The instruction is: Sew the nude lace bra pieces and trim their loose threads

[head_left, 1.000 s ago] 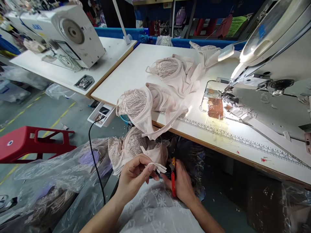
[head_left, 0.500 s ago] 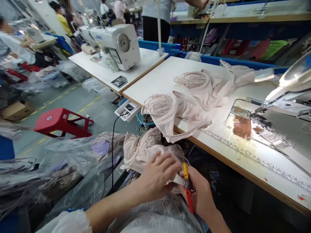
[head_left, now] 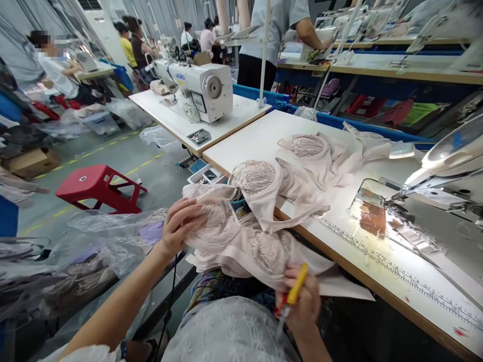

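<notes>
A pale pink lace bra (head_left: 260, 251) is stretched out over my lap, its cups turned upward. At its left end my left hand (head_left: 183, 226) is closed around the edge of a lace cup. My right hand (head_left: 305, 301) grips thread snips (head_left: 297, 285) with yellow and red handles, the metal part pointing down. The fingertips of that hand also touch the bra's lower edge. More bras of the same kind (head_left: 260, 178) lie in a pile on the sewing table (head_left: 256, 133), some hanging over its front edge.
At the right stands a lit sewing machine (head_left: 445, 176) with a ruler strip along the table edge. Another sewing machine (head_left: 211, 90) is farther back. A red stool (head_left: 94, 183) and plastic bags (head_left: 113, 246) are on the left. Several people sit or stand behind.
My hands have moved apart, the left one going left and up with the bra's cup. The bra, bunched before, is now spread out. The snips are still in my right hand, turned differently.
</notes>
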`<state>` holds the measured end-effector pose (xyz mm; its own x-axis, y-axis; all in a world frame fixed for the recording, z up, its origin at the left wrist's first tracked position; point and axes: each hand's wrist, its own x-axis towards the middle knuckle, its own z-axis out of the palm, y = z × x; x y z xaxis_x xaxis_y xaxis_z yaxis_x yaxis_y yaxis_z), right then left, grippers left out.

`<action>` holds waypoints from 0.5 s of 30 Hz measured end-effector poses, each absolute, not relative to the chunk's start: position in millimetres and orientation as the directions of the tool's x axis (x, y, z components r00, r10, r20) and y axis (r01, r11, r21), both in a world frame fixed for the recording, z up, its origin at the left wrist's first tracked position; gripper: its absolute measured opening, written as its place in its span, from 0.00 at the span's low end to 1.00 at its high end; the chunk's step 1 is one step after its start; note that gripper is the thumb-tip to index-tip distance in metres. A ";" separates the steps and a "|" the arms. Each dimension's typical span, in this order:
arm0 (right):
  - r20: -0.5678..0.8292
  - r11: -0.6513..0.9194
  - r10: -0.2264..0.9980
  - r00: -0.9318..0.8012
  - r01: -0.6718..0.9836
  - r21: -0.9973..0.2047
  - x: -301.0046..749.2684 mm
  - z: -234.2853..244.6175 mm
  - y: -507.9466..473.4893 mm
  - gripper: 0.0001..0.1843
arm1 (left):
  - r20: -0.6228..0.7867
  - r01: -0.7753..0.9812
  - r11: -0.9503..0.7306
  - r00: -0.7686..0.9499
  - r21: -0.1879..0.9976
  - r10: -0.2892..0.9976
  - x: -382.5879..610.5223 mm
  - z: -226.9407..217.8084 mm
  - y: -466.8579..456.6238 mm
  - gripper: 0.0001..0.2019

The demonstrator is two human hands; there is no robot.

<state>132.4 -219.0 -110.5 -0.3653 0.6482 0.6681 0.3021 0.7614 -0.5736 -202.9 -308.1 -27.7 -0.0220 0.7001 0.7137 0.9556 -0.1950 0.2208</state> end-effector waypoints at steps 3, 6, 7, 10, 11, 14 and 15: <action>0.454 0.720 0.649 -0.610 0.302 -0.625 118.0 -138.6 -229.3 0.14 | 0.274 0.939 -0.103 0.011 0.327 0.962 -212.2 -80.2 -323.7 0.19; 0.189 0.564 0.677 -0.711 0.336 -0.754 115.9 -153.4 -234.2 0.17 | -0.215 0.929 0.199 -0.135 0.311 0.967 -212.1 -125.7 -344.4 0.35; 0.136 0.505 0.684 -0.716 0.331 -0.797 119.6 -152.5 -234.7 0.16 | -0.308 0.921 0.274 -0.185 0.278 0.933 -212.7 -134.8 -350.8 0.38; 0.066 0.367 0.736 -0.673 0.315 -0.875 141.4 -130.4 -229.9 0.12 | -0.433 0.912 0.349 -0.232 0.215 0.871 -214.6 -135.1 -357.7 0.33; 0.072 0.346 0.769 -0.635 0.320 -0.882 150.4 -117.2 -224.9 0.11 | -0.403 0.917 0.335 -0.228 0.218 0.886 -212.4 -126.3 -353.5 0.28; 0.192 0.393 0.856 -0.480 0.363 -0.845 172.2 -67.5 -193.4 0.08 | 0.004 0.934 0.197 -0.208 0.297 0.978 -184.8 -85.4 -319.5 0.17; 0.288 0.471 0.849 -0.444 0.384 -0.794 175.7 -50.1 -176.9 0.08 | 0.180 0.937 0.121 -0.188 0.328 0.966 -168.2 -71.4 -303.0 0.15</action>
<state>175.7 -176.9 -50.1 -0.4435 0.8486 0.2884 0.3842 0.4707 -0.7942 -168.2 -303.0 -71.4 -0.1876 0.9656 0.1800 0.9368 0.1208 0.3285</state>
